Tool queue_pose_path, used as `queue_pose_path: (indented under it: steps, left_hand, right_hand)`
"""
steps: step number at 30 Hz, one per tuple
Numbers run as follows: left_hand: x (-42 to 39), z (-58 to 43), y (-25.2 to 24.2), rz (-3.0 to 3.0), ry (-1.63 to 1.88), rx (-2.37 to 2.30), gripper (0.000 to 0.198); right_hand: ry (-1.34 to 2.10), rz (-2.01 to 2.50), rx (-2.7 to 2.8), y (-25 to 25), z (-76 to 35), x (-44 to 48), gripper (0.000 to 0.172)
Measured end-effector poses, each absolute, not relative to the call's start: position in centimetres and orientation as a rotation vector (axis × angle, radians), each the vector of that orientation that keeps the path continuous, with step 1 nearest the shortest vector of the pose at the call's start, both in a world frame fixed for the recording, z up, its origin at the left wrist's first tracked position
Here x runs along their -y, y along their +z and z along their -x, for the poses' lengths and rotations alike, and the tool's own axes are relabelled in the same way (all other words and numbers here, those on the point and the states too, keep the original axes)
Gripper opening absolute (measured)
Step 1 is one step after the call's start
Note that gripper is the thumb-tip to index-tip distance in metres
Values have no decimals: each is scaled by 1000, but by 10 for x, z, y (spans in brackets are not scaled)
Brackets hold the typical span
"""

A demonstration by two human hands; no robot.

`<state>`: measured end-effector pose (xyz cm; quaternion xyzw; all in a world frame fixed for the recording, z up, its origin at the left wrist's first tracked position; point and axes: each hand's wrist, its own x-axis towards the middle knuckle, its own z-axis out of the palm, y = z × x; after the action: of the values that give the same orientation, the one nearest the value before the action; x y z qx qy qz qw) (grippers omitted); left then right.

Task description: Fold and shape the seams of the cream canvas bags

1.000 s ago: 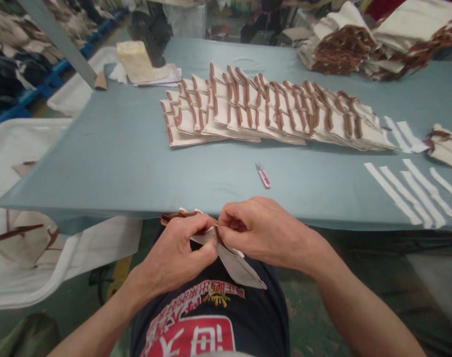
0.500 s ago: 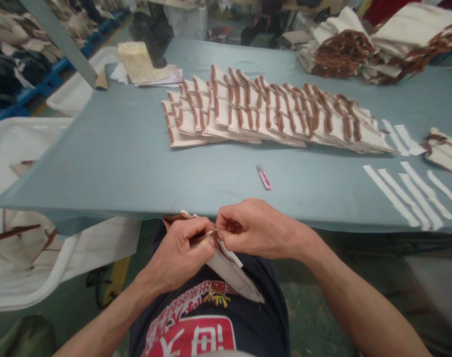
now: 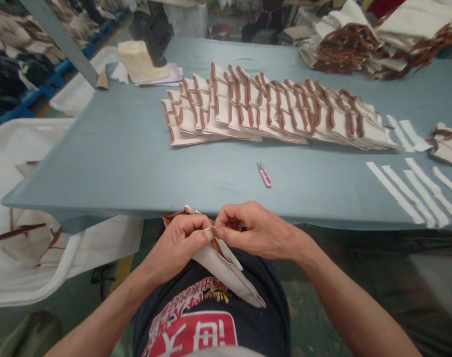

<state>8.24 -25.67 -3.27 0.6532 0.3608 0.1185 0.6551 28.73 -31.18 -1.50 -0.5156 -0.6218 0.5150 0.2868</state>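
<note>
A cream fabric pouch with brown trim hangs in front of my lap, just off the table's front edge. My left hand is closed on it, thumb and forefinger pinching the brown-trimmed edge. Close beside, my right hand pinches the same edge with its fingertips; a small pale bit shows between the two hands, too small to name. Pink thread snips lie on the table beyond my hands.
A long overlapping row of cream and brown pouches lies across the blue-covered table. White strips lie at the right. Fabric bundles stand at the back right. White bins holding fabric pieces stand at the left.
My left fingers have shifted along the pouch's edge, with the thumb now less bent. More of the pouch's front shows below. Both hands still pinch it.
</note>
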Motion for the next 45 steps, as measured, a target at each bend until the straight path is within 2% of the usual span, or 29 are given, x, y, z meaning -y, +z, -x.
queue_pose_path:
  steps: [4,7,11,16,21,26,28,31,33,39,43,45]
  left_hand:
    - [255,-85,-32,-1466,311,-799,32]
    - [256,-87,-32,-1503,338,-773,31]
    - [258,-88,-31,-1584,355,-778,34]
    - [258,-87,-29,-1605,350,-768,38]
    - [258,-84,-34,-1555,353,-795,40]
    - [260,-82,-42,-1428,380,-806,44]
    - [260,-81,-44,-1398,349,-825,49]
    - [258,-82,-46,-1374,332,-824,53]
    - [258,-82,-46,-1364,357,-817,54]
    - [259,-79,-38,-1322,398,-812,48]
    - [258,-77,-33,-1336,429,-788,46]
    - [257,-77,-31,-1355,444,-787,45]
  right_hand:
    - [1315,1494,1469,-16,-280,329,11]
    - [1188,1583,1484,-17,-270,340,6]
    - [1025,1674,1500,-20,-259,346,8]
    - [1248,1585,1364,-25,-261,346,8]
    - [1263,1577,1241,-33,-253,347,5]
    - [1405,1535,1115,-40,-259,345,16]
    - [1128,1823,1182,-46,-281,336,22]
    - [436,2388,1067,-60,-331,311,30]
    - [338,2491,1010,-73,-360,290,35]
    - [425,2504,1099,-111,-385,250,21]
    - [594,2347,1164,-103,-379,256,17]
    - [733,2234,1189,-87,-368,273,21]
